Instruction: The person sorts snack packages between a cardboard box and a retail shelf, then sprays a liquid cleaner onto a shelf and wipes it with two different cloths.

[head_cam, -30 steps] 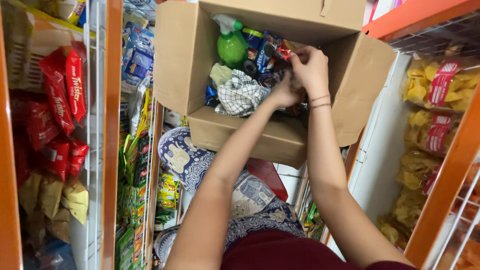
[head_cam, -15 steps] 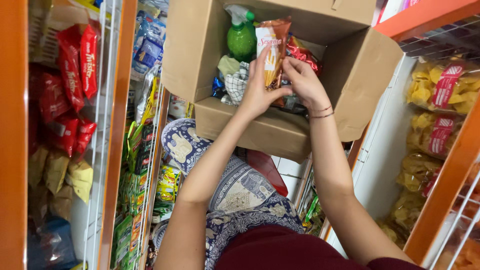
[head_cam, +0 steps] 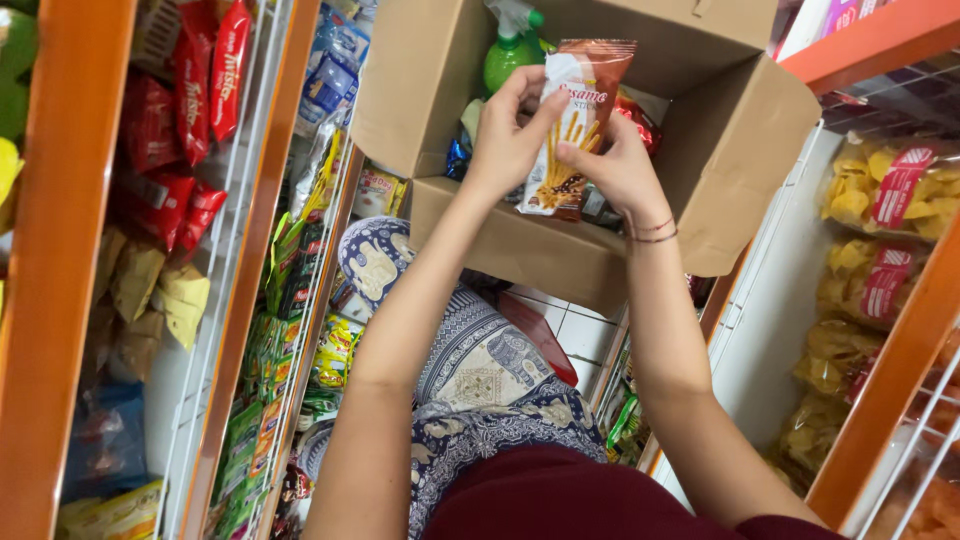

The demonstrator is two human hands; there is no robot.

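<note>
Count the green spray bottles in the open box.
1. A green spray bottle stands at the back of the cardboard box, behind the snack packet that the left hand and right hand hold. More may be hidden underneath.

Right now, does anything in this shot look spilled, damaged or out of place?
Nothing stands out. Both hands, left hand and right hand, hold an intact snack packet upright over the open cardboard box; goods inside lie jumbled but unspilled.
</note>
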